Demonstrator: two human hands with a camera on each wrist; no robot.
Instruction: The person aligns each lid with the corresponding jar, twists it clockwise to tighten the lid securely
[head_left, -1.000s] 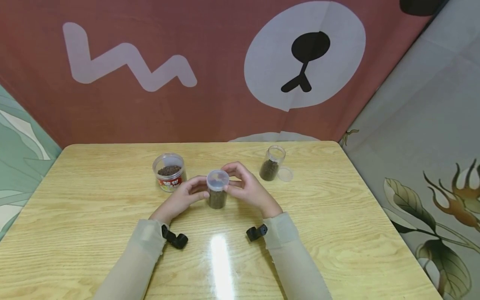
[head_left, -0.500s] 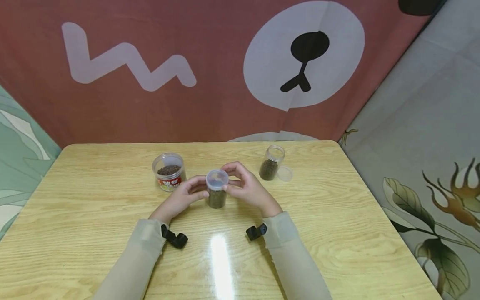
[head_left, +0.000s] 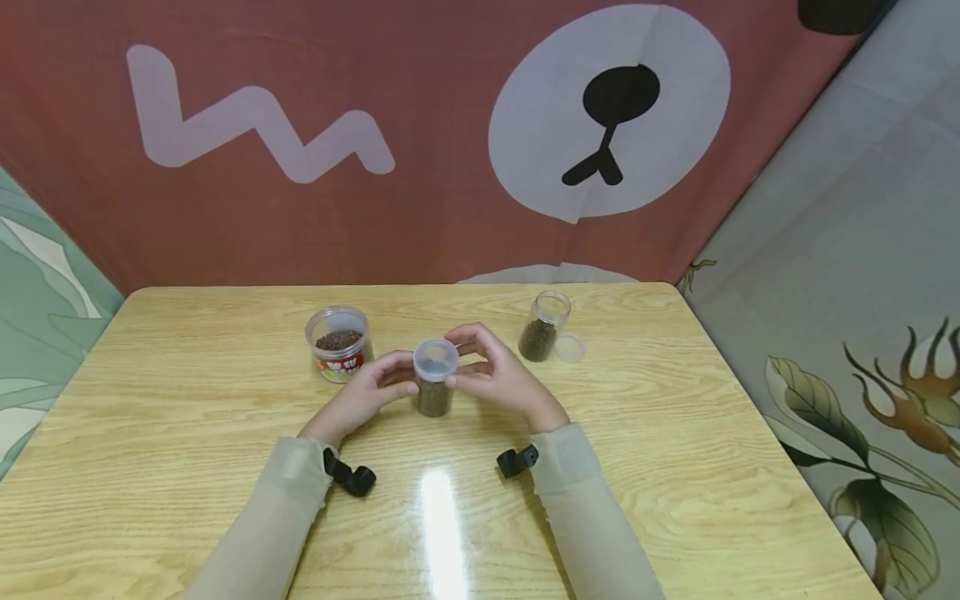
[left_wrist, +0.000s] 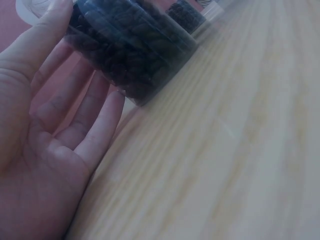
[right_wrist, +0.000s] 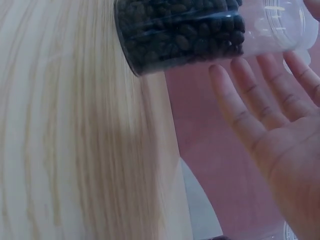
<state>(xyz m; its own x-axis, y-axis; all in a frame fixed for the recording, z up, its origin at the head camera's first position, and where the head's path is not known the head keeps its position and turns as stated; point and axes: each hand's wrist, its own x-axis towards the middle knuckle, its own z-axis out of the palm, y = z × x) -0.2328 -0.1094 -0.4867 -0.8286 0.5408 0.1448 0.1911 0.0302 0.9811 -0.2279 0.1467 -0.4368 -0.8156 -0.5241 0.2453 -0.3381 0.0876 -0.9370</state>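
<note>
A clear plastic jar (head_left: 433, 401) with a translucent lid (head_left: 436, 358) on top stands upright on the table between both hands. Dark bean-like pieces fill its lower part, seen closely in the right wrist view. From the left side, my left hand (head_left: 367, 392) holds the jar, thumb in front and fingers behind. My right hand (head_left: 498, 375) has its thumb and fingers around the lid from the right. In the right wrist view, the other fingers (right_wrist: 227, 87) spread beside the jar wall. The far side of the jar is hidden.
To the left stands a wide open tub (head_left: 339, 343) with a red label and brown granules. At the back right is an open clear jar (head_left: 542, 333) of dark pieces, with a round translucent lid (head_left: 571, 348) beside it. The wooden table (head_left: 225, 383) meets a red cloth behind.
My right hand and wrist have shifted slightly to the right around the lid. My left hand and the jar have stayed almost in place.
</note>
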